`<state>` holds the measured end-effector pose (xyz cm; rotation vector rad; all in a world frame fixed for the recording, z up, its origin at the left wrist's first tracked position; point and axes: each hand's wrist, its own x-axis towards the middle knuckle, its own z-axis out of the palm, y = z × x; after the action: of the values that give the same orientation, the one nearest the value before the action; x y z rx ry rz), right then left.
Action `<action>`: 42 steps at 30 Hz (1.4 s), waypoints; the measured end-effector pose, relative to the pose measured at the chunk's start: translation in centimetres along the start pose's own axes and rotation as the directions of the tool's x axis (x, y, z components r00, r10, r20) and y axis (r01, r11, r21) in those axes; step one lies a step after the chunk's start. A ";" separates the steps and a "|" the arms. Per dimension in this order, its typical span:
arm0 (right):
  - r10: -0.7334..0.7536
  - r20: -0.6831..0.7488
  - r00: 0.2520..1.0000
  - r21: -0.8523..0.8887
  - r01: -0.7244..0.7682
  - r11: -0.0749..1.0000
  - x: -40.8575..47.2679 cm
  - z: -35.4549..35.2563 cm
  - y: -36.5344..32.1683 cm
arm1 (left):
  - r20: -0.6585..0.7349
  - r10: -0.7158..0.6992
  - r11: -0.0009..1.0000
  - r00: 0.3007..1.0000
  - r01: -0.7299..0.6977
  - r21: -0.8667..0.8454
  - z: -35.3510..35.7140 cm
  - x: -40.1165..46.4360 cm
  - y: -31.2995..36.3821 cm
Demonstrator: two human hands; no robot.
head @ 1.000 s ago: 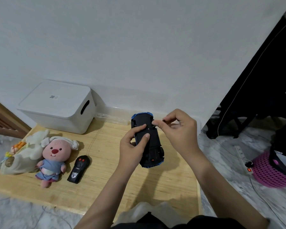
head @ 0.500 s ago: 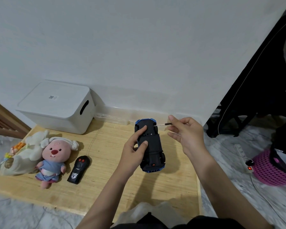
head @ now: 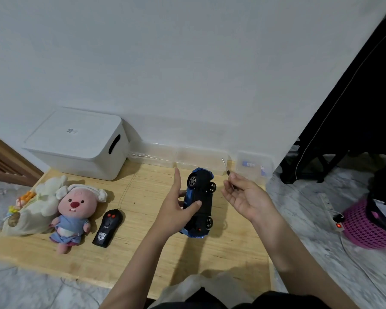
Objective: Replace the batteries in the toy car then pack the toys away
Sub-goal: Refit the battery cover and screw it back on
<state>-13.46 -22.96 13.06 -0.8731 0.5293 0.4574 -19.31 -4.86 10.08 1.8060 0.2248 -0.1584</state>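
A blue and black toy car is tipped on its side above the wooden board, wheels facing right. My left hand grips it from the left, thumb across the black underside. My right hand hovers just right of the car, palm up, with a thin screwdriver held in its fingers and the metal tip pointing up toward the wall. A black remote control lies on the board left of the car. A pink plush doll and a white plush lie at the far left.
A white lidded storage box stands at the back left against the wall. Clear plastic containers line the wall, one holding small blue items. The wooden board sits on a marble floor. A pink basket and a power strip are at the right.
The car has been rolled from underside-up onto its side. My right hand drew away to the right with the screwdriver and turned palm up.
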 end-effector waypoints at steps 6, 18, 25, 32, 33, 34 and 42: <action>0.054 -0.047 0.997 -0.229 -0.063 0.971 0.0 -0.5 1.5 | -0.233 -0.096 0.981 0.968 0.131 0.141 0.3 0.7 -1.6; 0.105 -0.101 0.989 -0.312 -0.132 0.941 -0.2 -1.5 4.1 | -0.329 -0.049 0.690 0.943 0.270 0.671 1.8 2.8 -5.2; 0.093 -0.066 0.993 -0.328 -0.110 0.938 -0.5 -1.7 4.8 | -0.284 -0.093 0.662 0.954 0.272 0.699 2.6 4.3 -5.7; 0.079 -0.065 0.995 -0.288 -0.094 0.953 -1.1 -2.1 5.3 | -0.189 -0.152 0.492 0.970 0.241 0.836 3.6 4.3 -5.8; 0.075 -0.068 0.995 -0.283 -0.092 0.955 -1.2 -2.1 5.4 | -0.185 -0.159 0.492 0.970 0.240 0.837 3.6 4.2 -5.9; 0.072 -0.072 0.995 -0.277 -0.089 0.957 -1.2 -2.2 5.5 | -0.185 -0.158 0.495 0.970 0.240 0.835 3.5 4.1 -5.9; 0.047 -0.113 0.992 -0.251 -0.074 0.965 -1.6 -2.0 6.8 | -0.134 -0.160 0.548 0.978 0.201 0.812 2.4 3.8 -6.2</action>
<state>-19.10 -21.05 8.93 -1.1353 0.6048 0.5448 -17.03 -5.44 2.82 2.7450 0.4209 -0.4301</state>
